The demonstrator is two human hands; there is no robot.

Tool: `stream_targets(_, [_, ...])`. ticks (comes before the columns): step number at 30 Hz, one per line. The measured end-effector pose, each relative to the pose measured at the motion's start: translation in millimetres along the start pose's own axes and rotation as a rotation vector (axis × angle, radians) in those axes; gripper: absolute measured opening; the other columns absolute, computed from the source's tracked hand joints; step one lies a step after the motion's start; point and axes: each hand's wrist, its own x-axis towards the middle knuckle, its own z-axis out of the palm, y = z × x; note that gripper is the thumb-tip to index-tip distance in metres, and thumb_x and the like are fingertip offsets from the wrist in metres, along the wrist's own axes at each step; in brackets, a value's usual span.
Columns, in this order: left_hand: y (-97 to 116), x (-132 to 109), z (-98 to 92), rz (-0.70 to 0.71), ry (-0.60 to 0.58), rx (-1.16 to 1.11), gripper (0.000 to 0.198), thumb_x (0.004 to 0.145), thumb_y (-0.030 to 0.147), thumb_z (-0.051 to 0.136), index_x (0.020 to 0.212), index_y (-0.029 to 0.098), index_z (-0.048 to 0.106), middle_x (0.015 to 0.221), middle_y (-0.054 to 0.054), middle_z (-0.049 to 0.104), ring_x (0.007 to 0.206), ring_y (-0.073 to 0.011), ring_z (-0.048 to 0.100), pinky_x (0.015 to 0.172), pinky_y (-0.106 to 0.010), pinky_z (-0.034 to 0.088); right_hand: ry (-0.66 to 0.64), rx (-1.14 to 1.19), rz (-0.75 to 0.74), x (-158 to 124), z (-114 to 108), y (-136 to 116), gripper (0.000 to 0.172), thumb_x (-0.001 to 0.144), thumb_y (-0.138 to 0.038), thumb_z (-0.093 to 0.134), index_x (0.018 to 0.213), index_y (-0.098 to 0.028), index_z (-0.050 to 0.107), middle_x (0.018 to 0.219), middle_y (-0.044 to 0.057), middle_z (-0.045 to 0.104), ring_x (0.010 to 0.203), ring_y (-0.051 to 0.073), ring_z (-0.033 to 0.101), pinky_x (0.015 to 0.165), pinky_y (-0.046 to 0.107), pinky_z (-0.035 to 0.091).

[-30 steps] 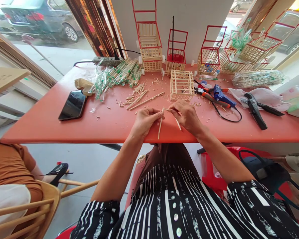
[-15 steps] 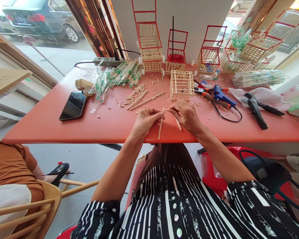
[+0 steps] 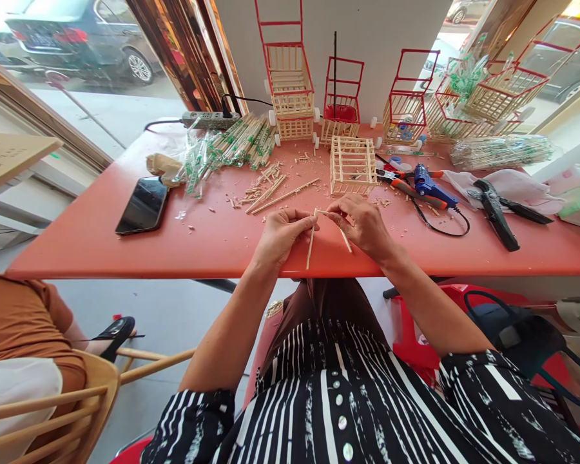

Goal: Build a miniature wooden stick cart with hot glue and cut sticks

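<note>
My left hand (image 3: 286,233) pinches a thin wooden stick (image 3: 310,248) near its upper end, and the stick slants down toward the table edge. In my right hand (image 3: 360,222) is a short stick joined to a longer wooden stick (image 3: 345,241) that hangs down below the fingers. The tips of the pieces meet or nearly meet between my hands; whether they are bonded I cannot tell. Just beyond my hands stands a small slatted basket (image 3: 352,164) of pale sticks. Loose wooden sticks (image 3: 270,193) and offcuts lie to its left.
On the orange table (image 3: 212,254) lie a phone (image 3: 142,205), wrapped chopsticks (image 3: 241,142), a blue glue gun (image 3: 432,185), pliers (image 3: 401,183) and a black-handled tool (image 3: 495,216). Miniature carts (image 3: 290,90) with red trim line the back. A seated person (image 3: 24,322) is at left.
Both hands stay almost in place. The left stick has shifted very slightly to the left; the pinch grips look the same.
</note>
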Motion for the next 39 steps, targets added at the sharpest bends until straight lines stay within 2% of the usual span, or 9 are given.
stream_targets(19, [-0.8, -0.6, 0.4, 0.017, -0.001, 0.032, 0.020, 0.064, 0.028, 0.088, 0.068, 0.012, 0.075, 0.065, -0.007, 0.074, 0.050, -0.0075, 0.055, 0.050, -0.021, 0.043, -0.011, -0.024, 0.001, -0.1, -0.3, -1.4, 0.047, 0.114, -0.056, 0.047, 0.091, -0.022, 0.070, 0.092, 0.009, 0.070, 0.089, 0.024, 0.060, 0.084, 0.037, 0.047])
stream_targets(27, [0.3, -1.8, 0.8, 0.014, -0.007, 0.039, 0.021, 0.065, 0.026, 0.089, 0.069, 0.013, 0.074, 0.065, -0.006, 0.075, 0.050, -0.0075, 0.055, 0.050, -0.021, 0.043, -0.023, -0.030, 0.004, -1.4, -0.4, -1.4, 0.044, 0.114, -0.055, 0.047, 0.090, -0.023, 0.067, 0.093, 0.009, 0.069, 0.092, 0.025, 0.060, 0.086, 0.038, 0.047])
stream_targets(39, [-0.3, -0.7, 1.4, 0.016, 0.000, 0.035, 0.020, 0.064, 0.026, 0.088, 0.068, 0.012, 0.074, 0.063, -0.006, 0.074, 0.047, -0.0073, 0.056, 0.049, -0.021, 0.043, -0.015, -0.034, -0.028, -0.9, 0.7, -2.2, 0.033, 0.114, -0.043, 0.051, 0.090, -0.022, 0.062, 0.093, 0.009, 0.067, 0.091, 0.025, 0.059, 0.085, 0.036, 0.045])
